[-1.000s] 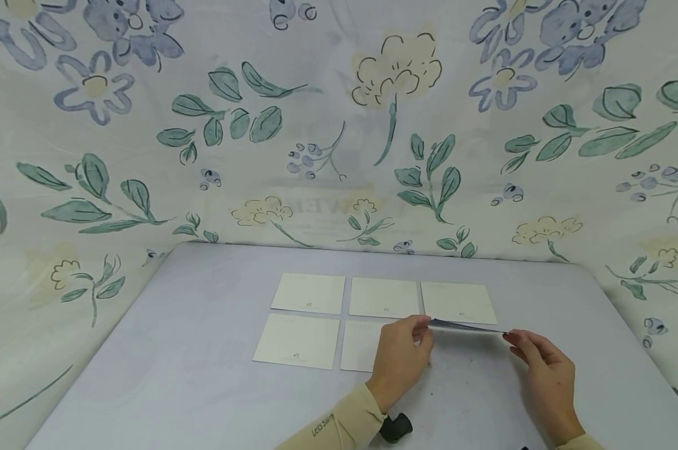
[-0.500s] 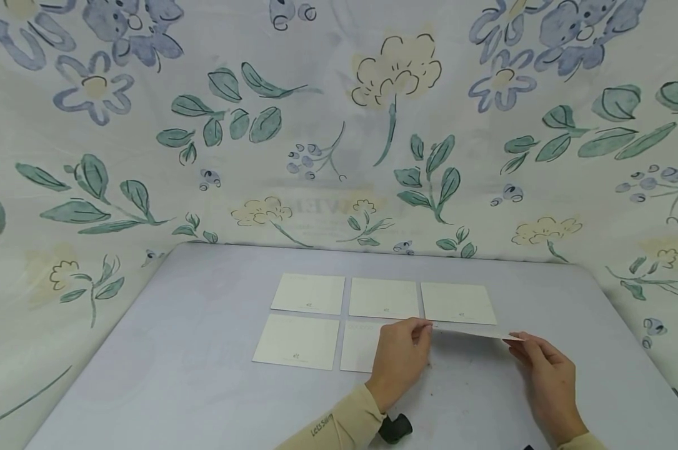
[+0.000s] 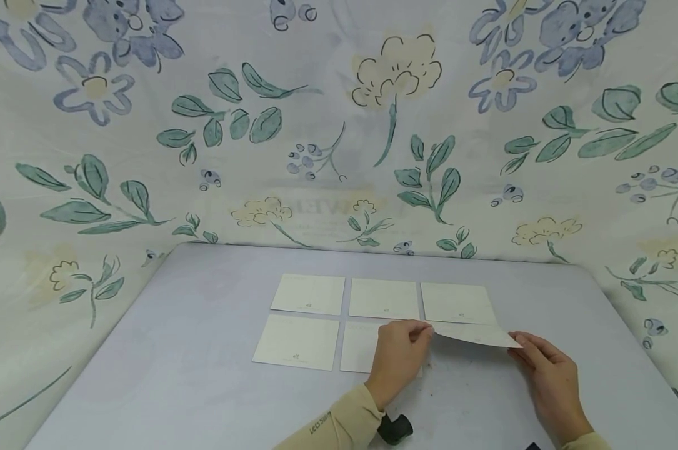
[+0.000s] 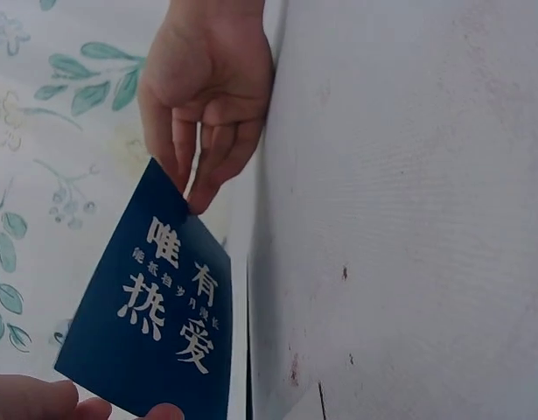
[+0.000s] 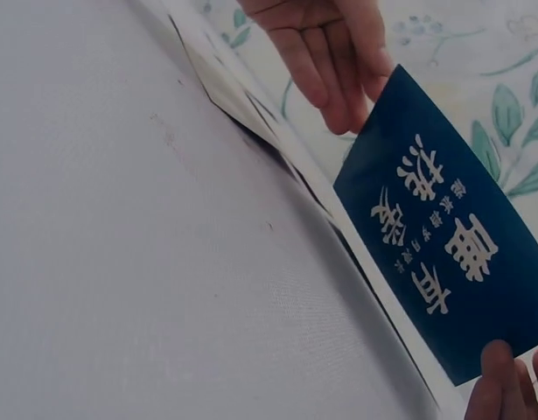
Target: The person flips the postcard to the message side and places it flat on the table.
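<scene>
A postcard [image 3: 476,335] is held tilted above the table between both hands. Its upper face is cream. The underside shows dark blue with white Chinese characters in the left wrist view, on the same postcard [image 4: 155,297]. My left hand [image 3: 400,353] pinches its left end, and my right hand [image 3: 549,378] pinches its right end. Just behind it lies a cream postcard [image 3: 457,300] in the back row. Beneath my left hand, another postcard [image 3: 361,347] is partly hidden. In the right wrist view, my right fingers [image 5: 500,376] grip the blue postcard's [image 5: 452,236] lower corner.
Other cream postcards lie in two rows on the white table [image 3: 175,350]: a back-left one [image 3: 309,292], a back-middle one [image 3: 383,297] and a front-left one [image 3: 296,340]. A black object [image 3: 395,430] shows by my left wrist. Floral cloth [image 3: 339,156] rises behind the table.
The held postcard has gone from nearly edge-on to tilted, so its cream face now shows. Its right end has come down slightly with my right hand. My left hand has barely moved.
</scene>
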Tool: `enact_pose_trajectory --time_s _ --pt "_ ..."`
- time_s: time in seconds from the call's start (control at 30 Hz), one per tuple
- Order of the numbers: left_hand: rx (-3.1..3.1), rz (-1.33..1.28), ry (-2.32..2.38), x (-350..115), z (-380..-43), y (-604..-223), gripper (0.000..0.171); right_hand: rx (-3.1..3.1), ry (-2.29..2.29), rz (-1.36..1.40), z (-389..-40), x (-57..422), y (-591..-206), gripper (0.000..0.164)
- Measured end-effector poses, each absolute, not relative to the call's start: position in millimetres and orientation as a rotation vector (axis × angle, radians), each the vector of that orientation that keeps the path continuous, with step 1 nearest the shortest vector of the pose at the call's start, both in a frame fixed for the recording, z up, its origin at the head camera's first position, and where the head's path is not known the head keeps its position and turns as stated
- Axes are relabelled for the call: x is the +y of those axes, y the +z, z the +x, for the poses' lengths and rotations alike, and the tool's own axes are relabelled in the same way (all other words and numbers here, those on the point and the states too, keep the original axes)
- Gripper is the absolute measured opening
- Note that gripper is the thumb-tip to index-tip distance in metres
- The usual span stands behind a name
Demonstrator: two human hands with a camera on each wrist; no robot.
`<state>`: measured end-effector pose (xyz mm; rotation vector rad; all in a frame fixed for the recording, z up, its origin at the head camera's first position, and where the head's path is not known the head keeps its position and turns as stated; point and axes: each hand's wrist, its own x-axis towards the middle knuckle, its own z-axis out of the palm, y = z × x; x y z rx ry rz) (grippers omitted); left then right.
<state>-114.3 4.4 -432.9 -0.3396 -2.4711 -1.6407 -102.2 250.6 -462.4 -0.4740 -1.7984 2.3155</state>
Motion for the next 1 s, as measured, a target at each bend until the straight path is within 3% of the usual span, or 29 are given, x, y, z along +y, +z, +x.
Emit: enact_pose_trajectory --time_s 0.37,1.0 --pt "-2.475 -0.342 -1.703 4.9 -112.5 -431.8 0.015 -1.809 2.321 -0.531 -104.3 251.9 -462.9 0.028" --pt "-2.565 -0.358 -1.614 10.1 -110.3 -436.4 0.013 -2.044 1.978 -0.73 -104.8 244.7 -462.1 0.02"
